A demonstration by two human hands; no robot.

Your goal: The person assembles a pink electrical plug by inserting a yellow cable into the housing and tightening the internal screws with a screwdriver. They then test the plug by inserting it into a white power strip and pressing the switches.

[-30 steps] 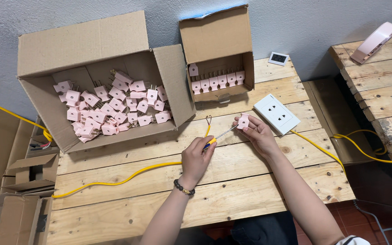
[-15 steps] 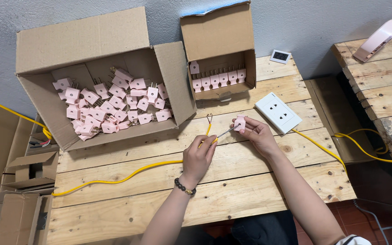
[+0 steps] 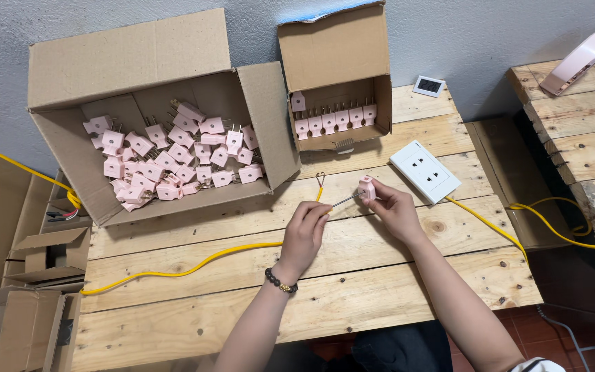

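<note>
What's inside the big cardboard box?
The big cardboard box holds a loose heap of pink plugs with metal prongs. Whatever lies beneath the heap is covered.

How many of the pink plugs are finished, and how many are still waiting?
Done-looking: a neat row of pink plugs in the small box. In hand: the right hand holds one plug while the left hand works a thin tool into it. Left: a loose heap in the big box.
</note>
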